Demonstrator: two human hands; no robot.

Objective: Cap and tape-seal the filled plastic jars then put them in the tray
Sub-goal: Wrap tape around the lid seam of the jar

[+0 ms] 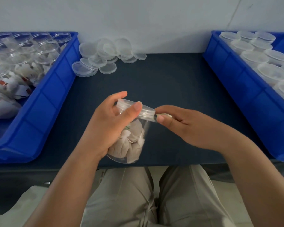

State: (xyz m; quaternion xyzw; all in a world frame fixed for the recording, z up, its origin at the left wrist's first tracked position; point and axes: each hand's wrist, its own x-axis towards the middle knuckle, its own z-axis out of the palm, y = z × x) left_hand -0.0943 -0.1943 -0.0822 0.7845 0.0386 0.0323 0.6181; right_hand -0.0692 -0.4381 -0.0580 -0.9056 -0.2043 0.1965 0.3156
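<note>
We see a clear jar held tilted above the near edge of the dark tabletop, about midway along it, its base toward us and its mouth leaning away to the right. It is filled with pale cloth bags and a clear lid sits on its mouth.

The left hand grips the jar from the left side, fingers curled behind it and the thumb pressed on the lid's rim. The right hand comes in from the right; its thumb and forefinger are pressed together, pinching a thin pale strip that touches the lid's right edge. We cannot tell what the strip is.

At the left edge of the tabletop stands a blue tray holding open jars with bags in them. At the right edge a second blue tray holds capped jars in rows. A heap of loose lids lies at the far edge, just beside the left tray. Below the near edge we see beige trousers.
</note>
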